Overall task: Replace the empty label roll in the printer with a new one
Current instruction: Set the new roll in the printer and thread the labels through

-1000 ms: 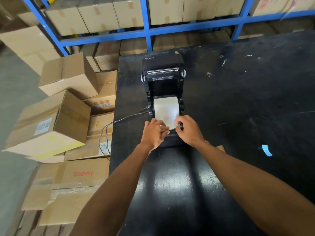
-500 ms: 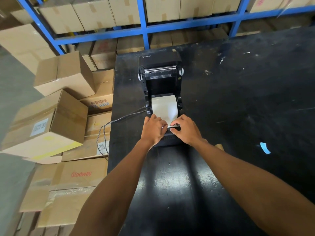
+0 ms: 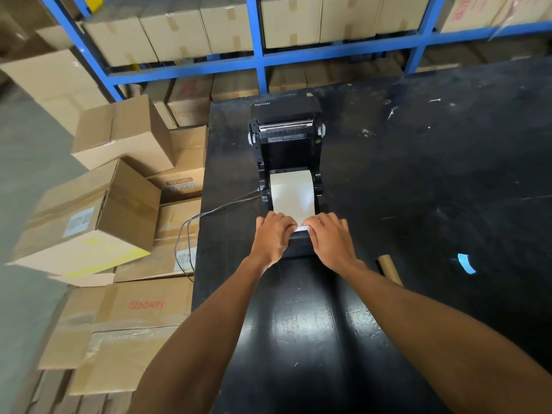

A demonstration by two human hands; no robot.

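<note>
New label roll (image 3: 292, 191) seated in the open printer (image 3: 288, 162), white, smooth, curved over the top. Loose end drawn forward and pinned flat at the front slot by left hand (image 3: 273, 236) and right hand (image 3: 330, 239), likely to line it up before closing. Matte black plastic, lid tipped back. Brown cardboard tube (image 3: 389, 268) lying on glossy black table (image 3: 448, 174).

Both hands palm-down, left (image 3: 273, 236) beside right (image 3: 330, 239), arms outstretched
</note>
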